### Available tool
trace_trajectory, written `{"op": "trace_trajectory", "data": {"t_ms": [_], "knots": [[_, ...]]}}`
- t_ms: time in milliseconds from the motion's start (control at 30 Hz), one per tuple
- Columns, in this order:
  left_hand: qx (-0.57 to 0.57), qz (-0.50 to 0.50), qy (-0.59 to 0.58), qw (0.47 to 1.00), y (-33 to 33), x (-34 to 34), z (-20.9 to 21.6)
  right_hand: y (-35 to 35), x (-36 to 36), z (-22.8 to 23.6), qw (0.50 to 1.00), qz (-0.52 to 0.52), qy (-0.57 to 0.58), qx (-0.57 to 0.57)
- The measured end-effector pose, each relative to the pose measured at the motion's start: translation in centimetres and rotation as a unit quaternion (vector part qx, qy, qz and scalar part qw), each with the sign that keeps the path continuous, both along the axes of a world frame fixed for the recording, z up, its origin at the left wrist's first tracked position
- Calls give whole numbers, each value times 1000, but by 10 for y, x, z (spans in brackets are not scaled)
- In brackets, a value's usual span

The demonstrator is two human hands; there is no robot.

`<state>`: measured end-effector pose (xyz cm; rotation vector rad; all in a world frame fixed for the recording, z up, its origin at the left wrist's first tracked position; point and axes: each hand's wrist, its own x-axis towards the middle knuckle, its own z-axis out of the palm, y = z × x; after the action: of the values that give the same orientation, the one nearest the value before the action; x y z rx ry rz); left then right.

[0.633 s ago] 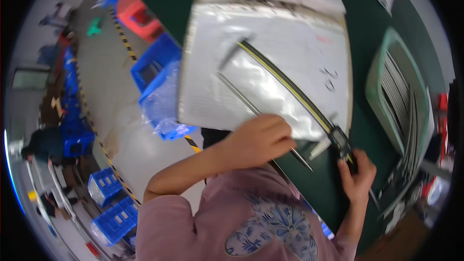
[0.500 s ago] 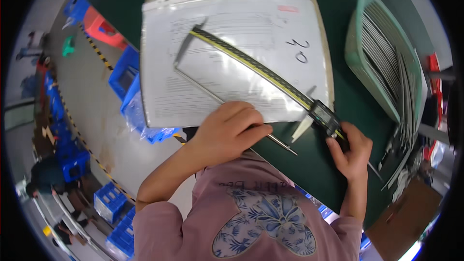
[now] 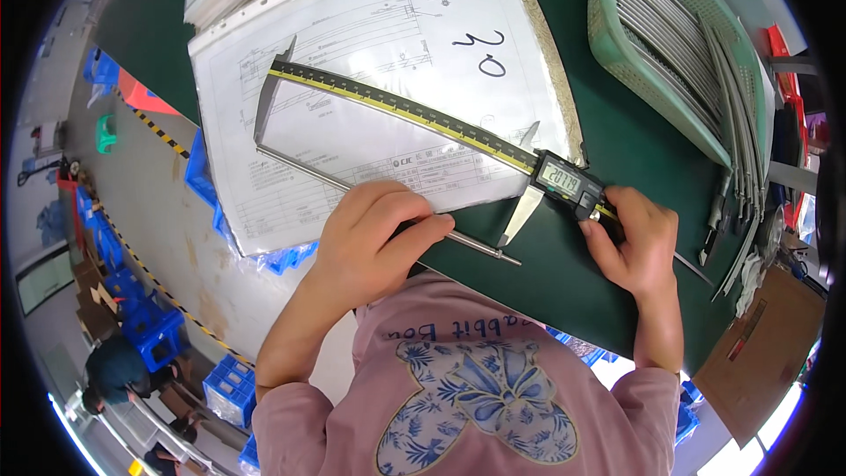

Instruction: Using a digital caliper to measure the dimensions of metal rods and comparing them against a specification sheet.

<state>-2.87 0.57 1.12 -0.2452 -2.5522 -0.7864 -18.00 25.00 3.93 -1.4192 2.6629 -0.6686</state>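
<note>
My left hand [image 3: 374,242] pinches a thin metal rod [image 3: 304,167] around its middle, fingers closed over it. A long digital caliper [image 3: 405,113] with a yellow-edged beam lies slantwise above the rod, its jaws spread wide. My right hand [image 3: 639,242] grips the caliper by its display slider [image 3: 564,181], thumb below and fingers behind. The rod's left end is at the tip of the fixed jaw [image 3: 264,110]. Its stepped right end reaches just past the tip of the sliding jaw [image 3: 522,216]; whether they touch I cannot tell.
An open ring binder [image 3: 502,26] with a sleeved drawing sheet lies under the caliper on the green table [image 3: 582,70]. At the right, a pale green basket [image 3: 604,26] holds many metal rods [image 3: 661,26]. Blue crates [image 3: 229,388] and a person [image 3: 119,370] are beyond, at lower left.
The view has shifted and turned, so binder and basket sit further left and higher. Both hands keep their holds on the rod and caliper, and the jaws remain wide apart.
</note>
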Motion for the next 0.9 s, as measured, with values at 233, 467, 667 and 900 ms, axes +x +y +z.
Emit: {"op": "trace_trajectory", "data": {"t_ms": [233, 467, 667, 900], "knots": [[-8, 3, -5, 1000, -2, 0, 0, -2, -1, -1, 1000, -3, -4, 0], [-16, 0, 3, 1000, -1, -2, 2, -1, 2, -4, 1000, -22, -20, -2], [-18, 0, -1, 1000, -1, -1, 2, -1, 3, -6, 999, -42, -24, 0], [-16, 0, -1, 1000, -1, -2, 2, -3, 2, -7, 999, -48, 4, -14]]}}
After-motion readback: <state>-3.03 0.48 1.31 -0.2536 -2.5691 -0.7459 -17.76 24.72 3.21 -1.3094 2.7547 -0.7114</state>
